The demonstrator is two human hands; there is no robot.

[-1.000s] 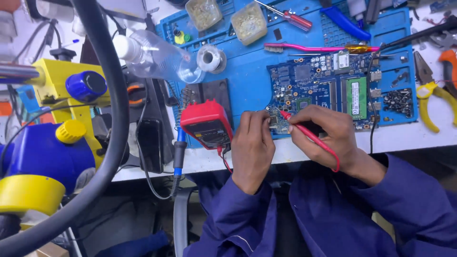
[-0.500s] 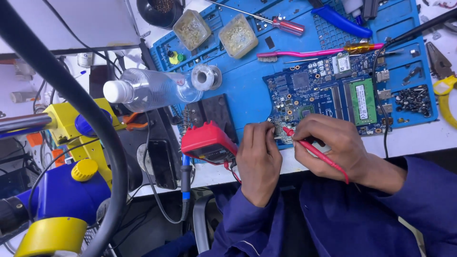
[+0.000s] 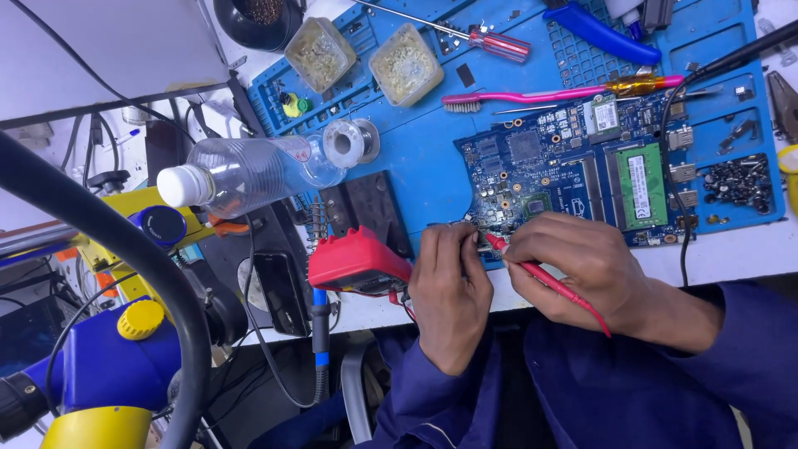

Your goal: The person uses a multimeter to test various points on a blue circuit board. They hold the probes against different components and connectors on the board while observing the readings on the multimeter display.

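- A person in dark blue sleeves works at the near edge of a blue circuit board (image 3: 573, 179) lying on a blue work mat (image 3: 432, 158).
- The right hand (image 3: 582, 270) pinches a red probe (image 3: 544, 274), its tip at the board's lower left corner.
- The left hand (image 3: 449, 291) is curled, fingertips pressed at the same corner; what it grips is hidden, possibly a second probe.
- A red multimeter (image 3: 357, 262) sits just left of that hand.
- A green-labelled memory module (image 3: 642, 185) sits in the board.
- A clear plastic bottle (image 3: 249, 173) with a white cap lies on its side at the mat's left edge.
- Two square tins (image 3: 362, 54) and a pink toothbrush (image 3: 532, 93) rest farther back on the cluttered white bench.
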